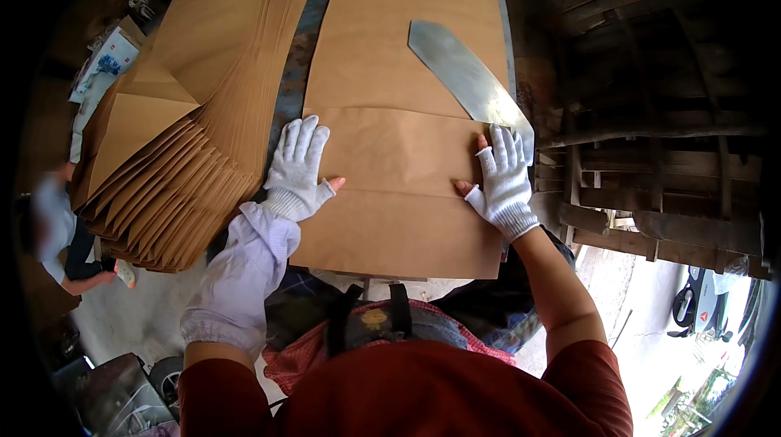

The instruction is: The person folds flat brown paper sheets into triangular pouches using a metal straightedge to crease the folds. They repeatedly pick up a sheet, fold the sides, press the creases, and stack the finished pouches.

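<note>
A large sheet of brown kraft paper (pixel 399 230) lies in front of me, with crease lines across its nearer part. My left hand (pixel 298 165), in a white knit glove with the thumb tip bare, rests flat on the sheet's left edge, fingers stretched out. On the right edge my right hand (pixel 506 181) lies flat too, its white glove leaving the thumb and index fingertips bare. Its fingers reach the near end of a flat grey metal plate (pixel 464 71) with angled ends, which lies slantwise over the paper. Neither hand grips anything.
To the left stands a thick fanned stack of folded brown paper (pixel 220 47). Wooden pallets (pixel 659 160) rise at the right. Another person (pixel 61 234) is at the far left. A vehicle (pixel 704 303) shows at the lower right.
</note>
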`<state>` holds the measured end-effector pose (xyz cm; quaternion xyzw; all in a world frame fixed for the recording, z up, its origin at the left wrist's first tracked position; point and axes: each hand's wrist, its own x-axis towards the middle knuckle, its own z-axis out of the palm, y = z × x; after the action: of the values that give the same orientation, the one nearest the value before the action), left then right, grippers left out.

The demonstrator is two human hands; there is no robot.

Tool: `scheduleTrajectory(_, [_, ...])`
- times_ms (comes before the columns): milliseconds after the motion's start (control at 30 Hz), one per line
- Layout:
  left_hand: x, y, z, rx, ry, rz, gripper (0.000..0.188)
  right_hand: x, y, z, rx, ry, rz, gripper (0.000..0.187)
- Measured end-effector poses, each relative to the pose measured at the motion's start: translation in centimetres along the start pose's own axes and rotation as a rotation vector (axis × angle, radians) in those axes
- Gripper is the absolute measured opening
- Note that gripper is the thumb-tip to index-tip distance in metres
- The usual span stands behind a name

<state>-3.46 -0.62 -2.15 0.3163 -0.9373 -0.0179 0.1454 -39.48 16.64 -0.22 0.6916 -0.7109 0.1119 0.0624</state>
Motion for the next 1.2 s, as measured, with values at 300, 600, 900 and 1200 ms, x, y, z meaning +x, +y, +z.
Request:
scheduleTrajectory(300, [11.1,6.0,-4.1,-0.081,-0.257,-0.209,0.081,-1.4,0.3,0.0,0.299,0.229,0.059,0.048])
scheduleTrajectory(600, [5.2,8.6,-12.0,-0.143,0.04,0.125,0.062,-4.2,-5.6,-5.2,0.263,0.353,-0.223,0.063])
scheduleTrajectory(900, [4.9,9.2,-12.4,-0.093,0.071,0.135,0.06,3.0,-10.7,-9.1,0.215,0.302,-0.212,0.058])
scheduleTrajectory(1200, [12.8,9.4,-10.4,0.35,-0.282,-0.183,0.047,-1.0,-13.3,-6.6,0.317,0.427,-0.311,0.024])
